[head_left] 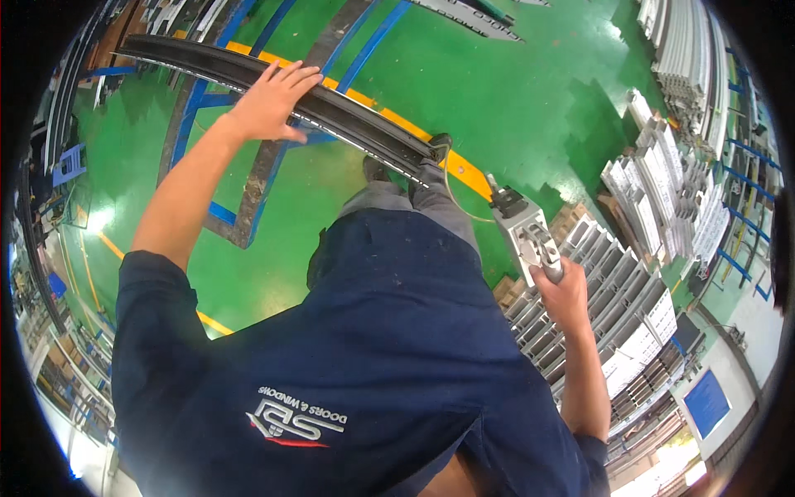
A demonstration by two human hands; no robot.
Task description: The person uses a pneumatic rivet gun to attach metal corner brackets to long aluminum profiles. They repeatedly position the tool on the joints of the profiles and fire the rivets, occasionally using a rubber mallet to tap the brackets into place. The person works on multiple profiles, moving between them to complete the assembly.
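A long dark window-frame profile (pixel 356 122) lies across a blue metal trestle (pixel 248 186), running from the upper left toward my feet. On its upper side rests my left hand (pixel 275 101), fingers stretched out and the thumb over the near edge. Off to the right, apart from the profile, my right hand (pixel 565 291) is wrapped round the handle of a grey hand-held air tool (pixel 520 228). The tool has a blocky dark head and a lever near the grip. A thin hose (pixel 454 186) runs by its head; where it joins is unclear.
Stacked grey metal profiles (pixel 609 306) stand close by on my right. More bundles of light profiles (pixel 667 186) lie farther right, beside blue racks. A yellow line (pixel 468 176) crosses the green floor (pixel 522 108). Racks with long stock line the left side.
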